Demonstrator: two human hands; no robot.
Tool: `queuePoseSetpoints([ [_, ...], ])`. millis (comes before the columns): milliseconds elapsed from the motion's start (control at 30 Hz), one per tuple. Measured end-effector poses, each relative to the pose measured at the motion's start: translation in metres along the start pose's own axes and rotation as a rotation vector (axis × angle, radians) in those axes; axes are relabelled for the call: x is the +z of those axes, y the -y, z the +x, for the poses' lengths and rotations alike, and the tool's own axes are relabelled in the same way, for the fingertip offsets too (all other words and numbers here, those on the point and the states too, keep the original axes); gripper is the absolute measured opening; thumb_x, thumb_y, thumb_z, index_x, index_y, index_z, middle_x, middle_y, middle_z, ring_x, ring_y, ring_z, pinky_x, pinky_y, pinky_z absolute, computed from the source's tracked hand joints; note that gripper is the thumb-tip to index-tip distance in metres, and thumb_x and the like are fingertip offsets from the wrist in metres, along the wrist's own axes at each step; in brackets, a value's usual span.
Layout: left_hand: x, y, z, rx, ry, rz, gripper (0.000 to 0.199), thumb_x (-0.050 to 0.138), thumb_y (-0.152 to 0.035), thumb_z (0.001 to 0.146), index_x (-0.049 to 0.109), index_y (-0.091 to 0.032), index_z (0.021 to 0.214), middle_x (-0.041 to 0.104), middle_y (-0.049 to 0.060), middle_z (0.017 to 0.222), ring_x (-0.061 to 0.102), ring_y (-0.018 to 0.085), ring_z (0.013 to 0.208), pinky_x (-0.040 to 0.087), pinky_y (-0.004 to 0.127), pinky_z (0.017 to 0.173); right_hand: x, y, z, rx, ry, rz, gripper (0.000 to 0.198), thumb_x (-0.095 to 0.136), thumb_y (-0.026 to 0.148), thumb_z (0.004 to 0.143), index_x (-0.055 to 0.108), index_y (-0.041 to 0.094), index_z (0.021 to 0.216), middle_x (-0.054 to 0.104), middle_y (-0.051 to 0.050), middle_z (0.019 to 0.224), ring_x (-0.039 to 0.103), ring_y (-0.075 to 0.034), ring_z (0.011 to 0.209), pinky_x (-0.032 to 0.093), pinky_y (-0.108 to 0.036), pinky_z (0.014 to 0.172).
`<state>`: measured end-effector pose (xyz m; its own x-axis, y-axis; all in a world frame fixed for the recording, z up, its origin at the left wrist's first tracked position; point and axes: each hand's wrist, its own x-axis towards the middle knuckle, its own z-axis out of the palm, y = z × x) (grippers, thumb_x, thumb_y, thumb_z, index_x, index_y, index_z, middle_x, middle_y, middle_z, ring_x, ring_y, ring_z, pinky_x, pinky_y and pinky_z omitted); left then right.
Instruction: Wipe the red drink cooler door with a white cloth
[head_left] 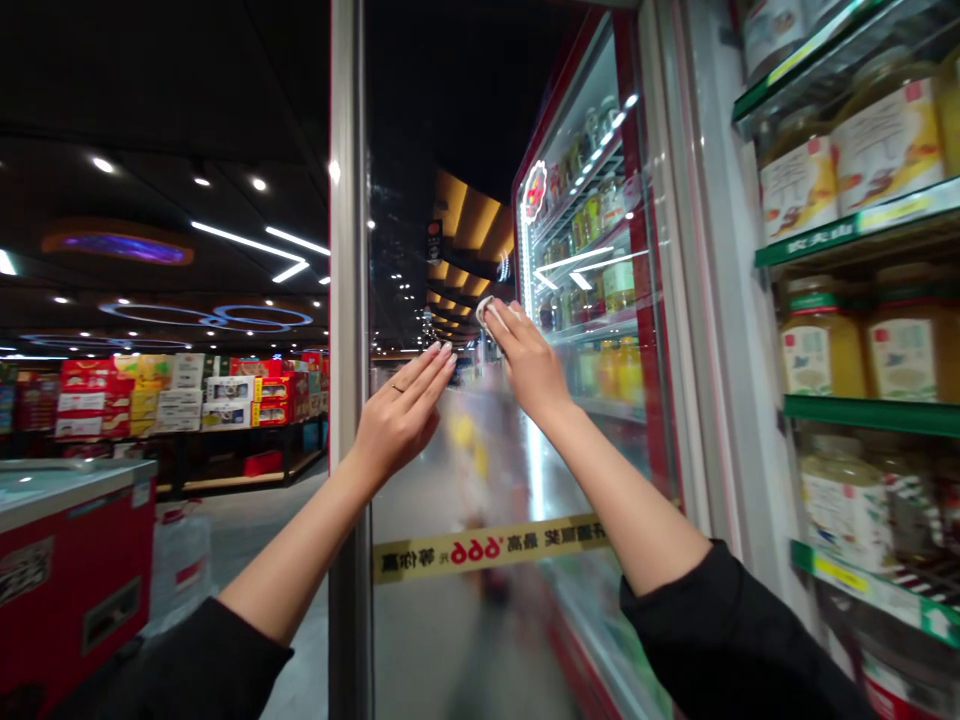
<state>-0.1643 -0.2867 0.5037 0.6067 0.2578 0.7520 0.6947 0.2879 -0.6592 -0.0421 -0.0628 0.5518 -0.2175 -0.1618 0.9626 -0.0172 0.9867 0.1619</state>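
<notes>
A glass door [431, 480] in a grey metal frame [347, 250] stands open in front of me. My right hand [534, 372] presses a small white cloth [487, 312] to the upper middle of the pane, fingers over it. Lower and to the left is my left hand [401, 415], its fingers stretched out together towards the glass and holding nothing; whether it touches the pane I cannot tell. A ring shows on one of its fingers. Across the pane below both hands runs a yellow strip [480, 550] with mirrored lettering. Reflected bottles and lights show in the glass.
On the right, bottles of yellow drink [821, 340] fill shelves with green price rails [862, 412]. A red chest freezer [75, 580] stands at the left, with a clear plastic jug [180, 560] beside it. Stacked boxes [232, 400] line a display farther back.
</notes>
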Motion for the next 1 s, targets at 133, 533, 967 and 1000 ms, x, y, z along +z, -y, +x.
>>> queuePoseSetpoints([
  [133, 0.002, 0.002, -0.001, -0.007, -0.011, -0.007, 0.081, 0.043, -0.001, 0.104, 0.028, -0.024, 0.18, 0.05, 0.01, 0.173, 0.049, 0.027, 0.16, 0.049, 0.048, 0.134, -0.012, -0.002, -0.026, -0.033, 0.094, -0.03, 0.077, 0.037, -0.003, 0.102, 0.054, 0.035, 0.167, 0.049, 0.003, 0.177, 0.037, -0.023, 0.169, 0.043, -0.051, 0.137],
  [533, 0.0, 0.0, -0.002, 0.001, -0.029, 0.023, 0.085, 0.046, 0.0, 0.102, 0.024, -0.023, 0.181, 0.054, 0.011, 0.17, 0.052, 0.027, 0.158, 0.05, 0.048, 0.132, -0.004, -0.004, -0.007, 0.047, 0.022, -0.032, 0.078, 0.036, -0.005, 0.102, 0.051, 0.031, 0.169, 0.046, -0.002, 0.178, 0.033, -0.026, 0.171, 0.04, -0.055, 0.139],
  [967, 0.014, 0.004, -0.004, 0.061, 0.061, -0.082, 0.082, 0.054, -0.007, 0.104, 0.029, -0.027, 0.18, 0.056, 0.007, 0.168, 0.055, 0.024, 0.156, 0.043, 0.041, 0.136, -0.026, -0.037, -0.034, 0.131, 0.001, -0.093, 0.083, 0.035, -0.007, 0.098, 0.048, 0.032, 0.17, 0.046, -0.002, 0.178, 0.032, -0.025, 0.171, 0.037, -0.059, 0.139],
  [1000, 0.014, 0.004, -0.004, 0.063, 0.074, -0.105, 0.081, 0.054, -0.007, 0.104, 0.032, -0.028, 0.179, 0.057, 0.006, 0.168, 0.056, 0.023, 0.155, 0.043, 0.04, 0.136, -0.025, -0.034, -0.04, 0.105, 0.02, -0.085, 0.084, 0.035, -0.007, 0.098, 0.048, 0.034, 0.17, 0.047, 0.0, 0.178, 0.032, -0.024, 0.171, 0.039, -0.057, 0.139],
])
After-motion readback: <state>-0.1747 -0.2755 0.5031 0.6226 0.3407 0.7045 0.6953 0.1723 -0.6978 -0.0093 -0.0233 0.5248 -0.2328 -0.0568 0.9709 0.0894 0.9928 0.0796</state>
